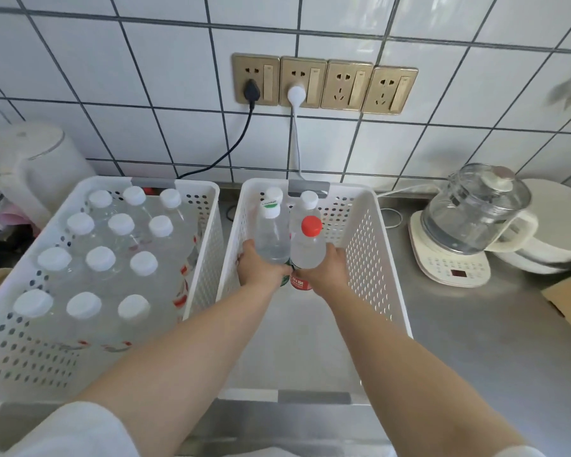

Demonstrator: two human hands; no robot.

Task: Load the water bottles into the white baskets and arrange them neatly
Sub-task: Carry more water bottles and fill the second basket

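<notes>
Inside the right basket (pixel 363 225), a white-capped bottle (pixel 271 232) is gripped near its base by the left hand (pixel 259 267) and a red-capped bottle (pixel 309 245) by the right hand (pixel 327 270), both held upright, side by side, just before two bottles (pixel 307 206) standing at the far wall.

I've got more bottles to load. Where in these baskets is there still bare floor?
The right basket is bare across its near half, from the hands back to its front rim. Its far end holds four bottles. The left basket is crowded: twelve white caps in rows fill it.
</notes>
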